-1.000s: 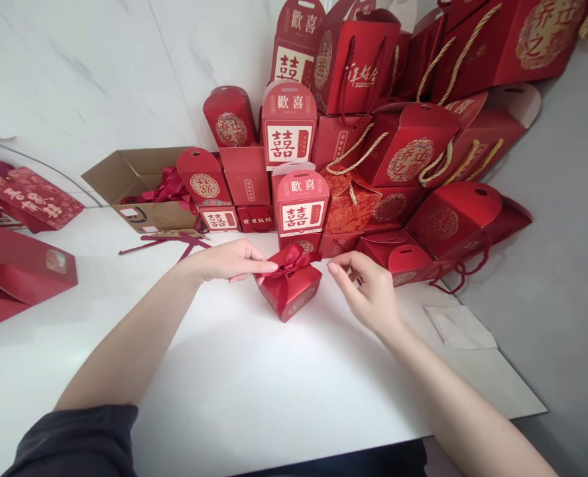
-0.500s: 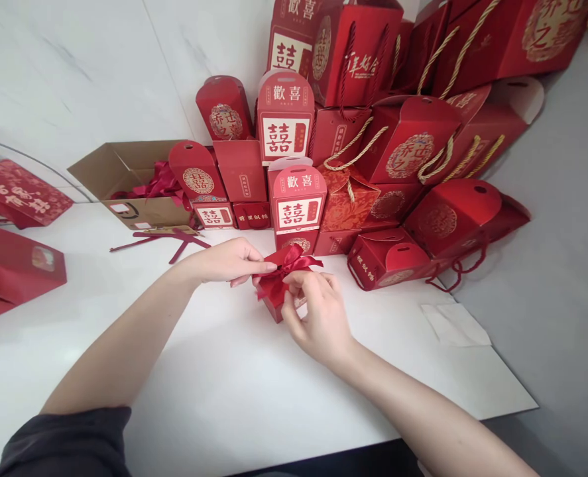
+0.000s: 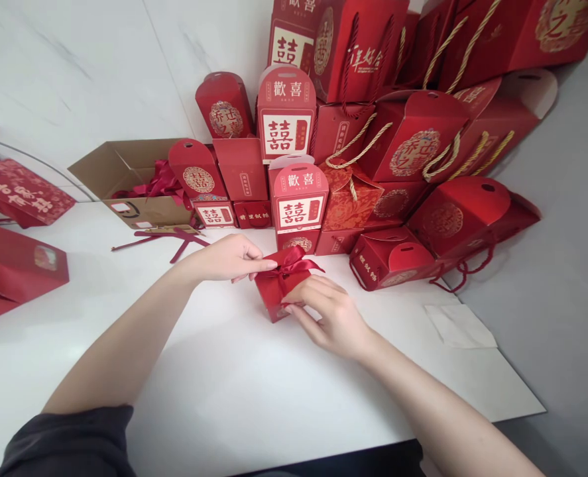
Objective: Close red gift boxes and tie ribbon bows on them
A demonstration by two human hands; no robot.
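A small red gift box (image 3: pixel 268 291) stands on the white table, with a dark red satin ribbon bow (image 3: pixel 296 262) tied across its top. My left hand (image 3: pixel 231 257) is closed at the bow's left side, thumb and forefinger pinching the ribbon there. At the front right of the box, my right hand (image 3: pixel 331 310) pinches a ribbon tail that hangs down from the knot. Its fingers hide part of the box's right side.
Stacked red gift boxes (image 3: pixel 294 179) fill the back and right. An open cardboard carton (image 3: pixel 149 212) holds red ribbon, and loose ribbon strips (image 3: pixel 179 245) lie before it. A large red box (image 3: pixel 20 271) stands left; white tissue (image 3: pixel 460 324) lies near the table's right edge.
My right hand has moved down and to the right from the bow, drawing a ribbon tail over the box's front. My left hand has stayed at the bow's left side.
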